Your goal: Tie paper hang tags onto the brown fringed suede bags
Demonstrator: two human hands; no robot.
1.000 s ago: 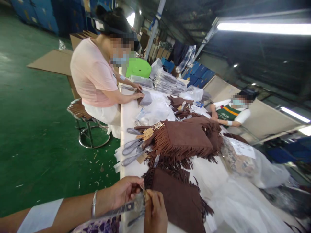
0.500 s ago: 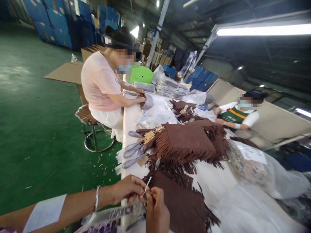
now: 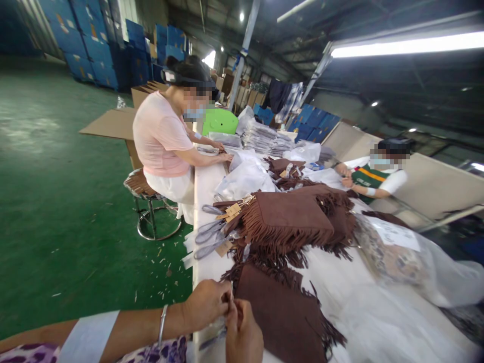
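Observation:
Close to the table's near left edge, my left hand (image 3: pixel 207 305) is closed, thumb and fingers pinched on a thin white string (image 3: pixel 232 289). Tip to tip with it, my right hand (image 3: pixel 245 333) is also closed at the string's lower end. My fingers hide most of what lies between them. Just right of my hands a brown fringed suede bag (image 3: pixel 278 307) lies flat on the white table (image 3: pixel 207 189). Beyond it is a pile of similar brown fringed bags (image 3: pixel 295 217), with grey wrist straps (image 3: pixel 209 231) and tan hang tags (image 3: pixel 231 212) at its left end.
A person in a pink top (image 3: pixel 162 136) sits on a round stool (image 3: pixel 151 212) at the left. Another person in a green apron (image 3: pixel 368 176) works across the table. Clear plastic bags (image 3: pixel 427 267) lie at right; stacked grey packages (image 3: pixel 260 138) stand farther back.
My hands have drawn closer together and my left hand has turned, covering more of the string. The clear plastic strip under my left wrist no longer shows. The view has shifted slightly.

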